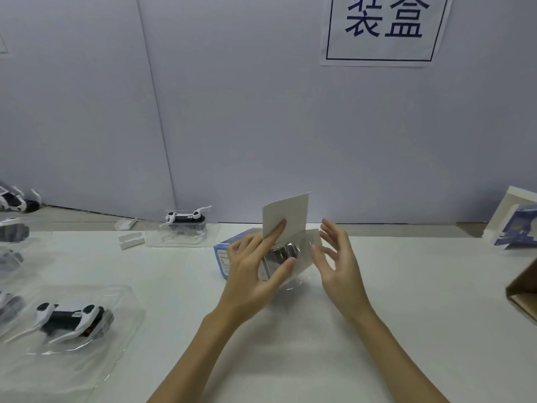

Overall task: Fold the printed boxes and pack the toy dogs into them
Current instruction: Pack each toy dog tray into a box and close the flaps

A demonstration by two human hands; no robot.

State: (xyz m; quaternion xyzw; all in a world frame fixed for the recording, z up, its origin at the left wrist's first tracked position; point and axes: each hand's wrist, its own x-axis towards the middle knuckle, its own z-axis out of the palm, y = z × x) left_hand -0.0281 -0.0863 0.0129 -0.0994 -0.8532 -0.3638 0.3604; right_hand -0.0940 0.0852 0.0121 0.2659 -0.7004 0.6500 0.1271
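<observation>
A blue-and-white printed box (pixel 223 257) lies on its side at the table's middle, its white lid flap (pixel 290 216) standing up. A clear plastic tray (pixel 302 257) holding a toy dog sticks out of the box's open end. My left hand (pixel 255 269) holds the box, forefinger against the flap and thumb on the tray. My right hand (pixel 337 257) hovers with spread fingers just right of the tray, fingertips close to its edge. Another toy dog (pixel 69 318) lies in a clear tray at the lower left, and one more toy dog (pixel 186 218) stands in a tray at the back.
More trays and dogs (pixel 14 199) crowd the far left edge. Two small white plastic pieces (pixel 130 239) lie near the back tray. A printed box (pixel 514 225) leans at the right against the wall, and a brown carton (pixel 523 292) juts in at the right edge.
</observation>
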